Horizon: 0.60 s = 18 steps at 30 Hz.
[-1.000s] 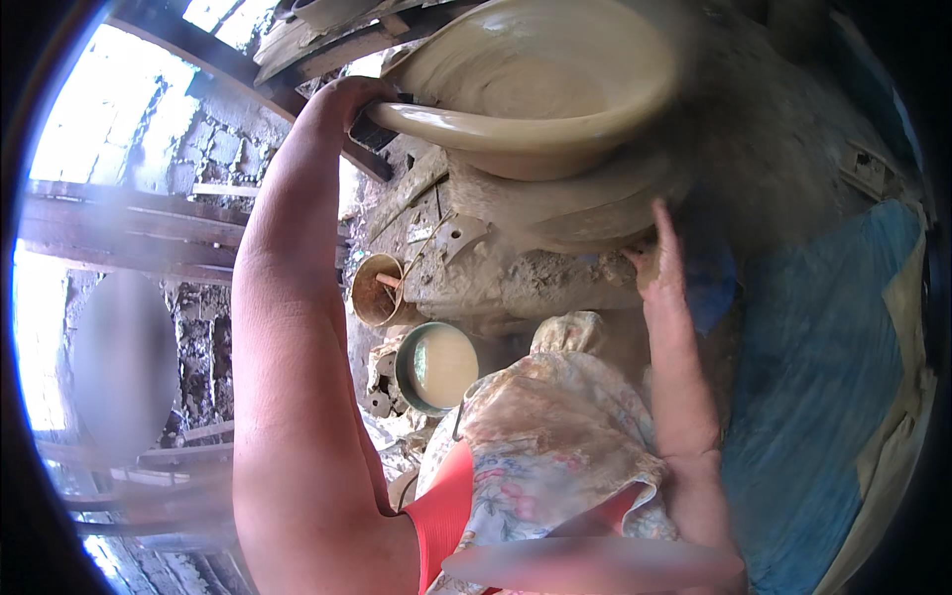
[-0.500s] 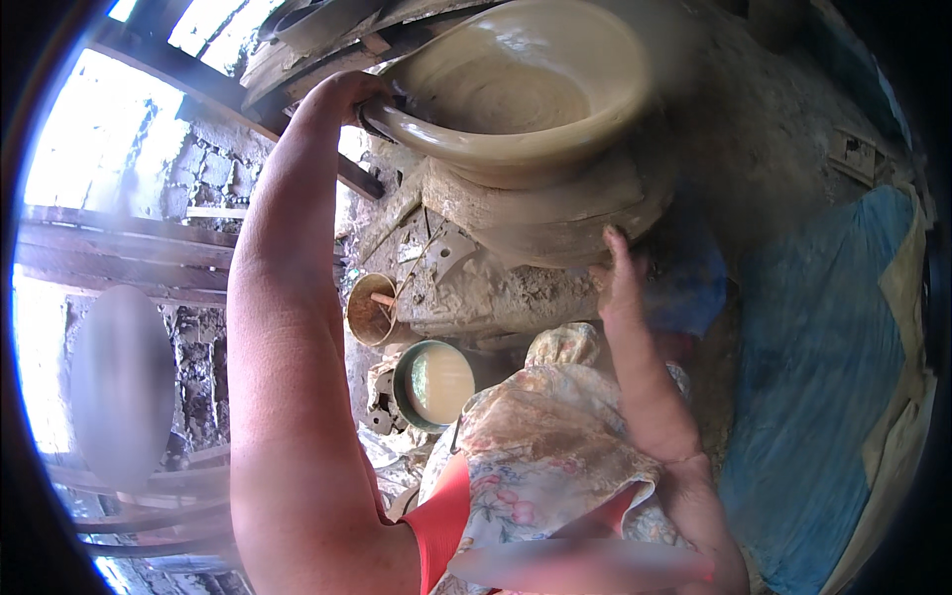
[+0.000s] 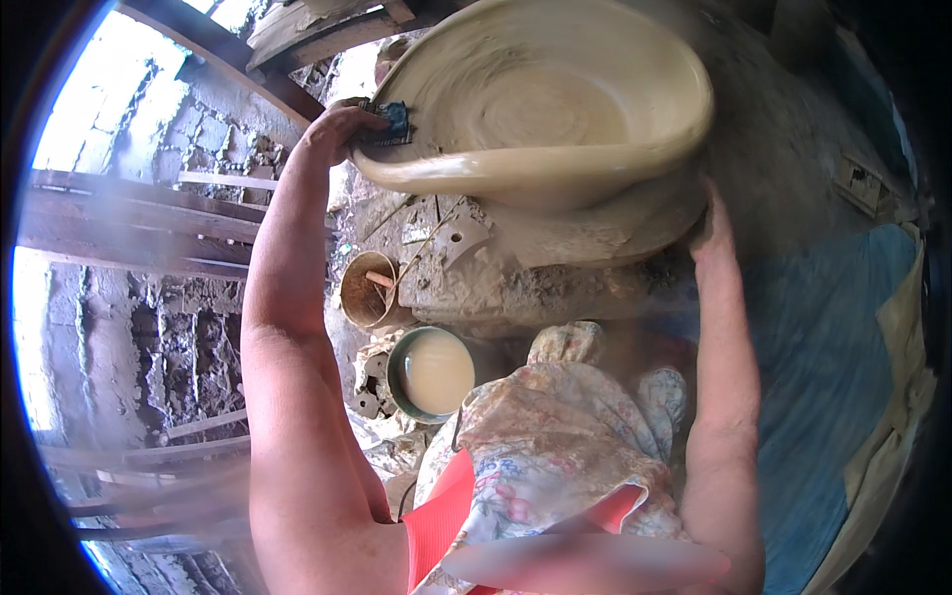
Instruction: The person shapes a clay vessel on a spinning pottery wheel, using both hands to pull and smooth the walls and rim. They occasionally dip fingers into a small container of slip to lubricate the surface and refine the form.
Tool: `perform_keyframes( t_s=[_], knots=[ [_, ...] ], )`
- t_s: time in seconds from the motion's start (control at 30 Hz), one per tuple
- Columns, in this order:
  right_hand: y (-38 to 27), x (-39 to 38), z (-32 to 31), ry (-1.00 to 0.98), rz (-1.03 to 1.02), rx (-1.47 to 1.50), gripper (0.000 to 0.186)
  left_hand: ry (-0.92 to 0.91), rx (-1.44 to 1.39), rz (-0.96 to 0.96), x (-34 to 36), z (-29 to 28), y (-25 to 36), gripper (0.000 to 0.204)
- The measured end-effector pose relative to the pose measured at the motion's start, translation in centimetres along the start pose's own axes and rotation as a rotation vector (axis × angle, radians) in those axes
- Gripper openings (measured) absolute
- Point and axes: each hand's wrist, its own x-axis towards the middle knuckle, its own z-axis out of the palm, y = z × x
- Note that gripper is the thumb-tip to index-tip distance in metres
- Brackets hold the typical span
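Observation:
A large wet clay basin (image 3: 535, 109) with a broad rim and ring marks inside fills the upper middle, on a round clay-smeared base (image 3: 585, 238). My left hand (image 3: 342, 127) is closed over the basin's left rim. Between its fingers is a dark blue wet cloth (image 3: 394, 123), pressed against the rim's inner side. Lower down, my right hand (image 3: 712, 223) reaches to the right edge of the round base. Its fingers are partly hidden and blurred, and I cannot see whether they grip the edge.
A green-rimmed bucket (image 3: 433, 375) of cloudy water stands left of my lap. Beyond it is a brown pot (image 3: 367, 288) with a stick inside. Blue sheeting (image 3: 823, 397) lies at the right. Wooden beams (image 3: 228, 64) and a rough block wall (image 3: 188, 347) are on the left.
The basin and base appear shifted and turned, and more of the inside shows. My right hand has moved right along the base's edge. The blue cloth in my left hand is now plainly visible.

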Motion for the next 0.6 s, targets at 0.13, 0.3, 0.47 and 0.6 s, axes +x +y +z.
perform_keyframes(
  t_s=[0.13,0.3,0.47,0.6],
  knots=[
    [-1.9,2.2,1.3,-0.165,0.001,-0.128,0.039,-0.122,-0.023,0.169,-1.9,1.2,0.0,0.045],
    [-3.4,4.3,2.3,-0.232,-0.038,-0.231,0.038,-0.147,0.199,0.407,-0.2,1.8,1.4,0.06],
    [-4.5,6.5,2.6,-0.274,-0.059,-0.312,0.037,-0.136,0.664,0.663,2.4,4.0,4.8,0.065],
    [-4.8,7.3,2.6,-0.28,-0.066,-0.334,0.037,0.109,1.128,0.677,3.0,7.8,9.0,0.059]
  ],
)
